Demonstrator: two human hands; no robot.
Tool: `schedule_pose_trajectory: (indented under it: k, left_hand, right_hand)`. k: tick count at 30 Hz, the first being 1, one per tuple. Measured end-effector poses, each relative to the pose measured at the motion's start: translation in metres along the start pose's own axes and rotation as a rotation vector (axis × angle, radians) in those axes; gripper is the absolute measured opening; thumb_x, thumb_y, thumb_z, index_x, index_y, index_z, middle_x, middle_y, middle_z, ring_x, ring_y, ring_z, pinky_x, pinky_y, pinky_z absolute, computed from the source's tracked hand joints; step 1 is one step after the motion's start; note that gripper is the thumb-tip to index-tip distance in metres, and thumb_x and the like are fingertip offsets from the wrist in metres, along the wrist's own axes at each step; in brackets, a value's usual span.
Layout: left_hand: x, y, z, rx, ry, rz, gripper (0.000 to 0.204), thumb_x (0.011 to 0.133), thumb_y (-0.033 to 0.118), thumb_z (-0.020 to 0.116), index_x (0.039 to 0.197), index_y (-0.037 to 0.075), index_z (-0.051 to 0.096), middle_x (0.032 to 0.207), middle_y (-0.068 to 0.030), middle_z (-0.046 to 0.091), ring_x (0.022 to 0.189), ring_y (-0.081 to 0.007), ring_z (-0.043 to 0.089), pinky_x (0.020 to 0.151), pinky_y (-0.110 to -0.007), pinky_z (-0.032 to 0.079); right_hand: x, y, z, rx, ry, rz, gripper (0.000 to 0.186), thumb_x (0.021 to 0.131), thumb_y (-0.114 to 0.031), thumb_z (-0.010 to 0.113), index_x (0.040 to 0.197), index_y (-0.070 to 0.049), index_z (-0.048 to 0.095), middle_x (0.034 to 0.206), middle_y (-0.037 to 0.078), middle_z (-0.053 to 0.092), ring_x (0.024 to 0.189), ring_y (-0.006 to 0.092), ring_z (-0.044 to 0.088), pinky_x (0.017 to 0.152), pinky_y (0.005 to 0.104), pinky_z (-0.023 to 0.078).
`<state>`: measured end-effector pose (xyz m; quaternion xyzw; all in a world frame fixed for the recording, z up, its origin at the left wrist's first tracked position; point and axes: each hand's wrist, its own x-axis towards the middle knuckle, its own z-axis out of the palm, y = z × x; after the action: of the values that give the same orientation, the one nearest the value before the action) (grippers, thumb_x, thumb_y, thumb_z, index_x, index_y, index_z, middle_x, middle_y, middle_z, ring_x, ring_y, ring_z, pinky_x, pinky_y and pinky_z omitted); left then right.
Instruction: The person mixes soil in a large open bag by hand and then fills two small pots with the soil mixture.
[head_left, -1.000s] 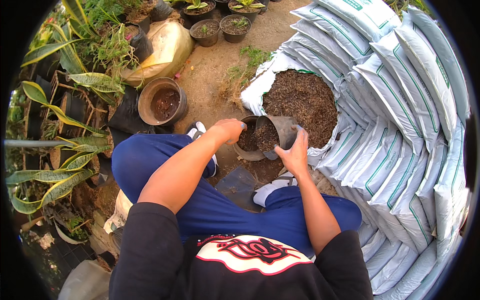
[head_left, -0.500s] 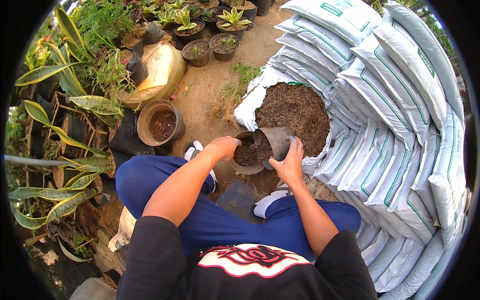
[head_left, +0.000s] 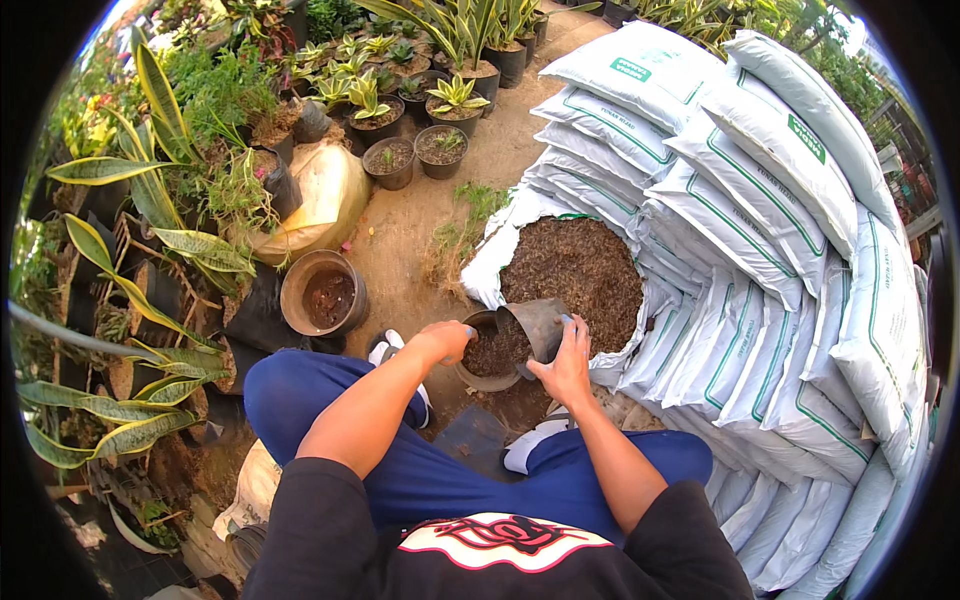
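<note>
White green-striped sacks beside hands

Stacked white sacks with green lines and green labels lying along the right, open white sack showing brown soil beside them

- black short-sleeved shirt, red-and-white print on the chest
- blue trousers
- white shoes
- bare forearms, blue-painted fingernails on right hand
</note>
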<state>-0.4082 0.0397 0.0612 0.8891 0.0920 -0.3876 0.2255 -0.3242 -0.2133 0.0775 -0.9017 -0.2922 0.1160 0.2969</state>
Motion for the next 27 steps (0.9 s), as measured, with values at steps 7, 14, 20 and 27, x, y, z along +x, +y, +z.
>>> schedule_pose_trajectory:
  k: [7,14,20,27]
  left_hand:
    - [0.009,-0.008,0.008,0.022,0.008,0.033,0.08,0.075,-0.011,0.062,0.148,0.021,0.056,0.131,-0.0178,0.067,0.121,-0.0382,0.065,0.085,-0.049,0.056]
    - [0.006,-0.004,0.008,-0.02,0.091,0.08,0.073,0.08,-0.009,0.058,0.147,0.018,0.055,0.135,-0.0171,0.066,0.124,-0.0377,0.063,0.09,-0.048,0.055]
    - [-0.002,0.004,0.004,-0.008,0.089,0.084,0.075,0.077,-0.014,0.049,0.147,0.013,0.053,0.142,-0.0157,0.063,0.131,-0.0355,0.059,0.096,-0.046,0.054]
    - [0.001,0.003,0.004,-0.017,0.087,0.118,0.076,0.076,-0.015,0.048,0.147,0.01,0.053,0.142,-0.0187,0.062,0.133,-0.0368,0.057,0.099,-0.046,0.053]
  right_hand:
    - [0.001,-0.002,-0.003,0.009,0.028,0.03,0.097,0.067,-0.021,0.092,0.144,0.004,0.039,0.154,0.029,0.031,0.139,0.0499,0.037,0.117,0.0541,0.036]
    - [-0.003,-0.003,0.0,0.004,-0.008,0.004,0.1,0.066,-0.021,0.093,0.146,0.003,0.038,0.153,0.029,0.031,0.139,0.0505,0.036,0.118,0.0551,0.035]
    - [-0.003,-0.002,0.0,0.013,-0.023,-0.021,0.101,0.068,-0.023,0.093,0.147,0.003,0.036,0.156,0.03,0.027,0.141,0.0509,0.033,0.119,0.0551,0.034]
    - [-0.002,0.003,0.0,0.004,-0.036,0.011,0.103,0.069,-0.024,0.092,0.149,0.003,0.035,0.157,0.03,0.027,0.142,0.0507,0.033,0.119,0.0547,0.035]
